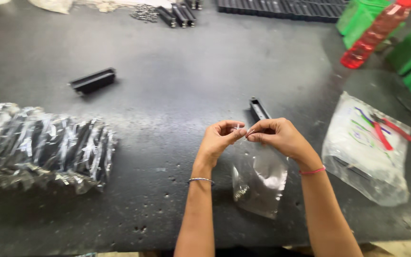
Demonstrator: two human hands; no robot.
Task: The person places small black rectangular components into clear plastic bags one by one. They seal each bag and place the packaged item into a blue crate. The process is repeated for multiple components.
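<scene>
A small clear plastic bag [259, 180] hangs from both hands, its long axis pointing down toward the person. The left hand [217, 139] and right hand [278, 135] pinch its top edge closed-fingered, above a dark worn table [177, 95]. Just beyond the grip lies a black plastic part [259, 109].

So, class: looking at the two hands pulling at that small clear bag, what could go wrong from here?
1. Both hands, left hand and right hand, pinch the top of the small clear bag; a sudden tear might scatter the small metal parts across the dark table.
2. Loose parts might roll off the near table edge.
3. The black piece behind the hands might get knocked.
</scene>
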